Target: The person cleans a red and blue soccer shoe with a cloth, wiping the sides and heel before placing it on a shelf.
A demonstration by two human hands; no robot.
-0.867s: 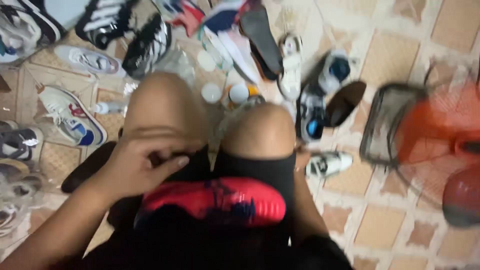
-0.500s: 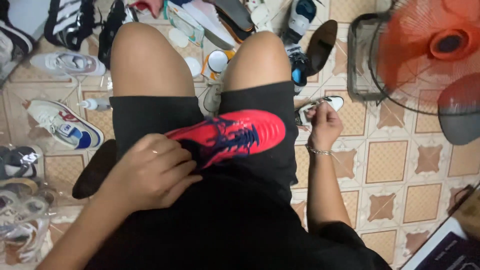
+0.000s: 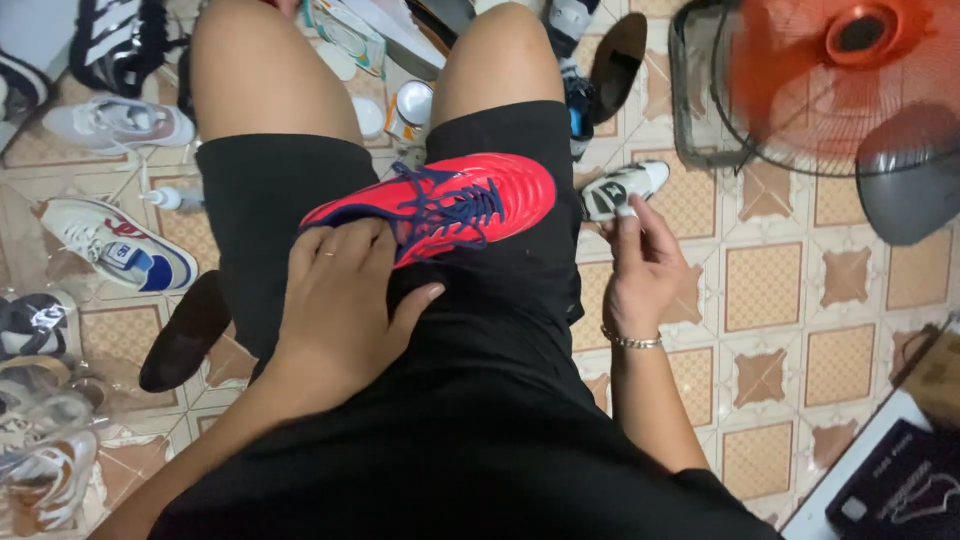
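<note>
A red sports shoe (image 3: 470, 200) with dark blue laces lies across my lap, toe pointing right. My left hand (image 3: 345, 300) rests on its heel end and covers that part, fingers wrapped over the shoe. My right hand (image 3: 645, 265), with a thin bracelet at the wrist, hangs beside my right thigh over the tiled floor. Its fingertips pinch a small pale piece just below a white and black shoe (image 3: 622, 188) on the floor; what the piece is cannot be made out.
Many shoes ring my legs: a white, blue and red sneaker (image 3: 115, 245) at left, a black shoe (image 3: 185, 335), several more at the far left and top. Small white jars (image 3: 412, 100) stand between my knees. An orange fan (image 3: 850, 80) stands at upper right.
The view has tilted down and right. The red shoe stays on my lap under my left hand. My right hand came into view at the right and now pinches something by the white shoe.
</note>
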